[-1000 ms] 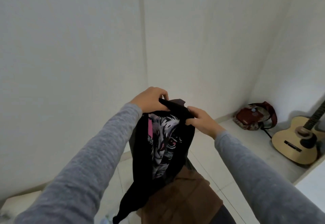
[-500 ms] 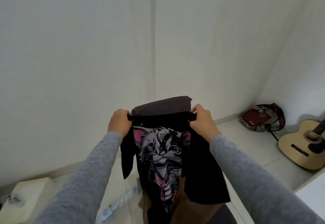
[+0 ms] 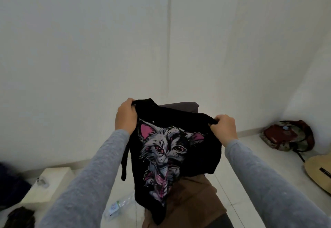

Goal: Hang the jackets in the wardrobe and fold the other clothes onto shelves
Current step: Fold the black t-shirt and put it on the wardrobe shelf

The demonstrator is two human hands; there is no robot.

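A black T-shirt [image 3: 200,129] with a grey and pink cat print hangs in front of me, spread by its top edge. My left hand [image 3: 125,116] grips its left shoulder and my right hand [image 3: 223,127] grips its right shoulder. Below the shirt lies a brown garment [image 3: 193,201] on a dark chair, whose backrest [image 3: 182,106] shows above the shirt. No wardrobe or shelf is in view.
White walls meet in a corner ahead. A red bag [image 3: 286,136] and a guitar [image 3: 318,172] sit on the floor at the right. A white box [image 3: 48,186], a plastic bottle [image 3: 120,206] and dark clothes [image 3: 18,217] lie at the lower left.
My hands have pulled apart and spread the shirt wide, so the whole cat print now faces me. My left hand has risen higher than my right.
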